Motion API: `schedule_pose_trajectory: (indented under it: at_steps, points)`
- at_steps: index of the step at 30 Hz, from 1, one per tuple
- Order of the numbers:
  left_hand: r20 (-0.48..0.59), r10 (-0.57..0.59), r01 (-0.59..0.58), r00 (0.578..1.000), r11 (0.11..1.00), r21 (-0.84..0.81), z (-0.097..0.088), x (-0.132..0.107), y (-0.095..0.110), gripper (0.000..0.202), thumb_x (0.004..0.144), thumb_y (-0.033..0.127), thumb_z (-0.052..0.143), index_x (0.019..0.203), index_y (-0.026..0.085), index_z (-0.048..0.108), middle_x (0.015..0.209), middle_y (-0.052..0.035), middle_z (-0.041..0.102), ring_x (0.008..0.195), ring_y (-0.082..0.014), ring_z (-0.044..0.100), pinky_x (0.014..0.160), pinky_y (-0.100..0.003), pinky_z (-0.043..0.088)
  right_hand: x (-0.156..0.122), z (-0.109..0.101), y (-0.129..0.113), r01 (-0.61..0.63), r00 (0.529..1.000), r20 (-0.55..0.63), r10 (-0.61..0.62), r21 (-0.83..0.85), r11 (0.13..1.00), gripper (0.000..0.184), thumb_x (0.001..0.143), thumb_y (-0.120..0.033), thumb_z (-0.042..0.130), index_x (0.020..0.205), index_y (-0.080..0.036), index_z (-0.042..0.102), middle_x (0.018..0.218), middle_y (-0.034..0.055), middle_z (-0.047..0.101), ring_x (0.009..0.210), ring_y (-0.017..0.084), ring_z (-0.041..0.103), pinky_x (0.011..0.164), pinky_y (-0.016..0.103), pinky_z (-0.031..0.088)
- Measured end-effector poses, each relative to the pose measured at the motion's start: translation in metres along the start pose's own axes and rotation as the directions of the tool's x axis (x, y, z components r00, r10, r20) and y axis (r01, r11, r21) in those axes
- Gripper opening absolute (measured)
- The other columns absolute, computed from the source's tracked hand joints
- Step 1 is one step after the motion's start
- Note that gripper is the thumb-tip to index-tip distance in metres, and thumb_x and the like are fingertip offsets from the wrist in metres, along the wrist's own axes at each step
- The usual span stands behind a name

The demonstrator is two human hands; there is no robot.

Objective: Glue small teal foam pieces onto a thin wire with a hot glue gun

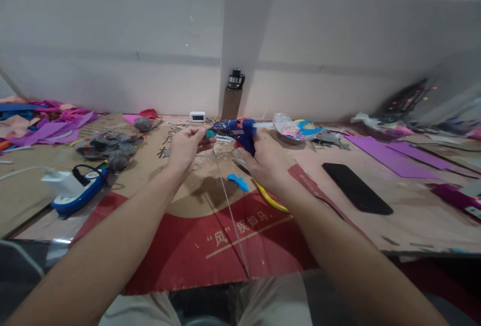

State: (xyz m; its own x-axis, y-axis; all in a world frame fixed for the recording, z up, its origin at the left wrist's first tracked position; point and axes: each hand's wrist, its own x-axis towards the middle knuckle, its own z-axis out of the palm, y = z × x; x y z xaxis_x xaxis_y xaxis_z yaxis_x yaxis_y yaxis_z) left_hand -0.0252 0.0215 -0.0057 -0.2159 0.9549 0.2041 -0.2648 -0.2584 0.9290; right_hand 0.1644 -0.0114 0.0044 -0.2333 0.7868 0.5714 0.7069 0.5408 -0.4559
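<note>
My right hand (265, 158) is closed round the grip of a blue hot glue gun (237, 129), whose nozzle points left. My left hand (188, 146) pinches a small teal piece (210, 134) right at the nozzle tip. Both hands hover above a flattened cardboard sheet (210, 235) printed in red. Below them on the cardboard lie a small blue cut-out (238, 182) and a yellow curved piece (268, 198), partly hidden by my right wrist.
A black phone (356, 194) lies right of my right arm. A brown bottle (233, 95) and a small white clock (197, 116) stand at the back wall. Grey felt balls (112, 148), a blue-white device (77, 189) and purple scraps (48, 125) are left; purple sheets (391, 155) are right.
</note>
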Motion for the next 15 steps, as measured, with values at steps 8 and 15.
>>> schedule_pose_trajectory:
  at_steps: [8,15]
  points:
    - [-0.003,0.0,0.0,1.0,1.0,0.025,0.002,-0.0013,0.0003,0.011,0.081,0.021,0.064,0.073,0.016,0.059,0.067,-0.0033,0.067,0.062,-0.0153,0.068,0.065,-0.029,0.056,-0.0014,0.0051,-0.001,-0.014,1.0,0.005,0.015,-0.009,1.0,0.035,0.086,-0.027,0.046,0.12,-0.019,0.048,0.101,0.0135,0.064,0.096,0.03,0.06,0.079,0.042,0.046]
    - [-0.026,0.018,-0.017,1.0,1.0,0.019,0.0033,-0.0045,0.0051,0.011,0.08,0.02,0.065,0.073,0.014,0.058,0.067,-0.0027,0.066,0.063,-0.0139,0.068,0.07,-0.03,0.056,-0.0011,0.0089,0.0035,0.008,1.0,0.003,-0.008,0.002,1.0,0.036,0.087,-0.028,0.044,0.121,-0.019,0.049,0.101,0.0131,0.064,0.099,0.03,0.059,0.082,0.043,0.046]
